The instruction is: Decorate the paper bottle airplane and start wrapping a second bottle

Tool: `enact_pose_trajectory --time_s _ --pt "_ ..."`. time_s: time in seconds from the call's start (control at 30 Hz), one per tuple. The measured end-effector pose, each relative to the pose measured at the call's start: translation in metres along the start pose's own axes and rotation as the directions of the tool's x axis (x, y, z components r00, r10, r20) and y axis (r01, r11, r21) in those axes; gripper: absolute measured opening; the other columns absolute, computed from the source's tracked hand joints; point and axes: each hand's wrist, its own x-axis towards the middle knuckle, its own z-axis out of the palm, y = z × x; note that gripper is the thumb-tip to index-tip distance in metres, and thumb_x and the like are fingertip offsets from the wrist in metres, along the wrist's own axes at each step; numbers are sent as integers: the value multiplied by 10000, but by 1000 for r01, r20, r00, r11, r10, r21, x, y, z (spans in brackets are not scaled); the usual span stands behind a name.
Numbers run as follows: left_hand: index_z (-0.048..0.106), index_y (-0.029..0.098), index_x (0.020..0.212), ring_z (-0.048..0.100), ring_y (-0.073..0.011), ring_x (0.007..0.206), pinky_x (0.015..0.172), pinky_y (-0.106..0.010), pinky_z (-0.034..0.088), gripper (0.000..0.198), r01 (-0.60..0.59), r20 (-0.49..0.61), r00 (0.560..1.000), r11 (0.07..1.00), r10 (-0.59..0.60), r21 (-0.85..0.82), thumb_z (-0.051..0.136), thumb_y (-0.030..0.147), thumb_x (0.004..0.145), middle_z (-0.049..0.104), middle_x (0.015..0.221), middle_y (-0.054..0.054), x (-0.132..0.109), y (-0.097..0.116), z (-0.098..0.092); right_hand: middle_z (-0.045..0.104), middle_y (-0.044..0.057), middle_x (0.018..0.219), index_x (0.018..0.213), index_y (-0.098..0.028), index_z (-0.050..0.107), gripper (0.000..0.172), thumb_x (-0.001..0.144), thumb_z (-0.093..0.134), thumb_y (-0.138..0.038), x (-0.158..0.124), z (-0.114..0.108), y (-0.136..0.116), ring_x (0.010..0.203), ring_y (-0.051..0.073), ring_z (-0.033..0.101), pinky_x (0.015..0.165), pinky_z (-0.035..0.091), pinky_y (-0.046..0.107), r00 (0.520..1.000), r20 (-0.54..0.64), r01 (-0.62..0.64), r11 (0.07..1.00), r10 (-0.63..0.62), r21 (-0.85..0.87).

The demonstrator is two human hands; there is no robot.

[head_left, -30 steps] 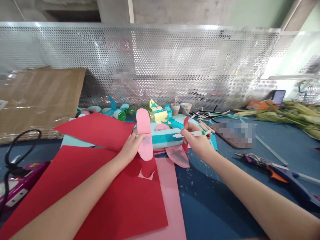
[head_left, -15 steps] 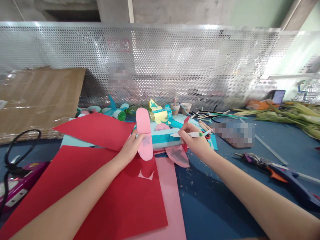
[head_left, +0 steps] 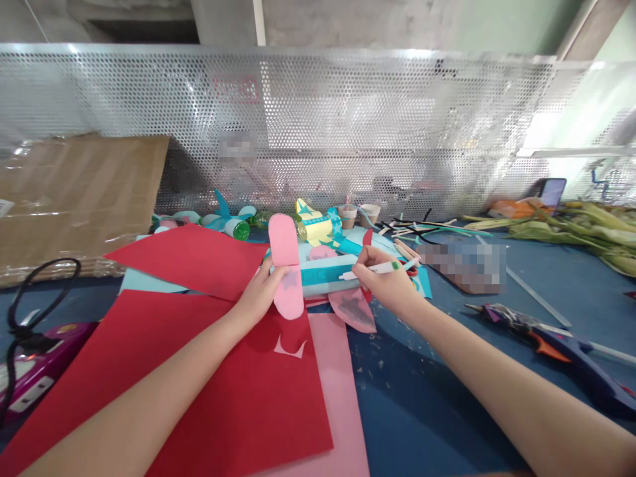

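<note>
A paper toy airplane with a light-blue body and a darker blue band lies across the middle, its nose or tail end unclear. At its left end stands a pink rounded paper piece, and pink wings with dark stars stick out from the body. My left hand is closed around that left end, fingers partly hidden behind the pink piece. A white marker with a green band sits pinched in my right hand. Its tip points left, at the side of the blue body; contact is hard to tell.
Red paper sheets and a pink sheet cover the near left. A glue gun lies at right, a purple power strip at left. Behind stand other bottle planes, paper cups and corn husks.
The marker tip has shifted slightly down the airplane's side, with my right hand moving a little. My left hand keeps its hold on the plane, almost still.
</note>
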Motion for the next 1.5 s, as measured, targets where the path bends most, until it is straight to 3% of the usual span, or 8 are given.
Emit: enact_pose_trajectory --time_s 0.27,0.63,0.77,1.03,1.27,1.5 --pt "622 222 1090 593 -304 1101 980 -404 425 414 5 -9 1000 1000 -6 -7 516 442 755 670 1140 -65 2 -3 0 410 -73 473 568 -242 390 177 674 528 -275 1 -4 -5 468 111 383 499 286 266 996 -90 2 997 -9 -83" --pt "641 219 1027 586 -297 1093 973 -391 427 387 -22 0 1000 1000 22 -17 521 444 735 664 1157 -60 1 -2 0 445 -74 456 616 -249 403 135 684 514 -285 1 -3 -1 466 118 384 490 294 261 996 -61 60 998 -62 -37" --pt "642 225 1043 577 -299 1130 988 -392 421 393 -21 -10 1000 999 20 -25 527 431 729 658 1188 -59 3 -4 1 472 -76 441 615 -246 423 140 673 538 -302 1 -3 -3 443 108 398 476 314 249 999 -29 29 999 -28 43" --pt "649 239 1057 575 -298 1152 1027 -399 404 384 -24 -15 1000 998 24 -54 550 428 738 662 1219 -49 6 -10 0 397 -72 393 506 -246 356 255 648 565 -279 15 -19 5 420 92 369 435 282 233 979 -179 -68 988 93 141" --pt "634 225 1027 607 -304 1051 946 -403 448 385 12 -22 1000 1000 -12 -15 540 450 730 682 1089 -66 4 -6 0 432 -59 399 531 -252 365 279 678 594 -313 15 -19 10 421 112 396 415 294 239 983 -178 -30 999 35 30" --pt "641 218 1028 594 -301 1088 971 -396 434 380 -11 -13 1000 1000 11 -14 529 434 736 674 1142 -68 3 -4 0 462 -55 401 539 -245 399 245 690 584 -299 16 -20 12 419 115 403 420 287 239 982 -186 -32 998 23 -46"
